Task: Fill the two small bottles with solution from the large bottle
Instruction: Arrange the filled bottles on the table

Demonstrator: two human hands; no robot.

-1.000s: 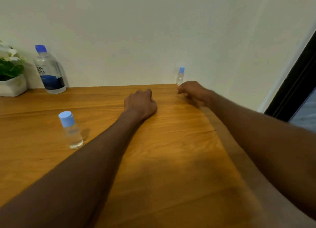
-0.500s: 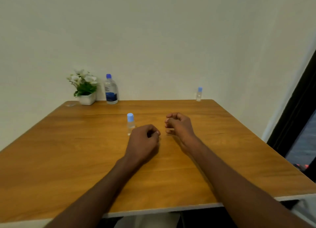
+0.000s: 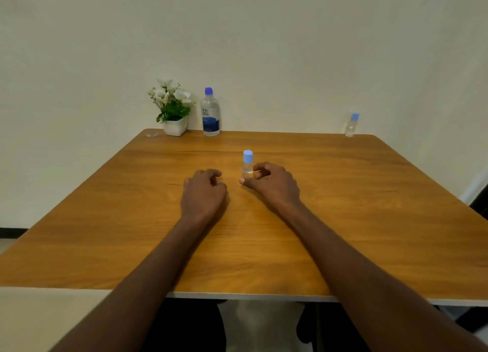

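right hand [image 3: 274, 185] moved beside near small bottle [image 3: 247, 164], hiding its base; grip unclear.

1. A wooden tabletop [image 3: 343, 219] with an orange-brown grain fills the middle of the view; its near edge is pale.
2. A white square pot [image 3: 174, 126] of white flowers [image 3: 169, 94] and green leaves stands at the far left, against the wall.
3. A small clear scrap [image 3: 152, 135] lies just left of the pot.
4. The plain cream wall [image 3: 264, 48] runs behind.
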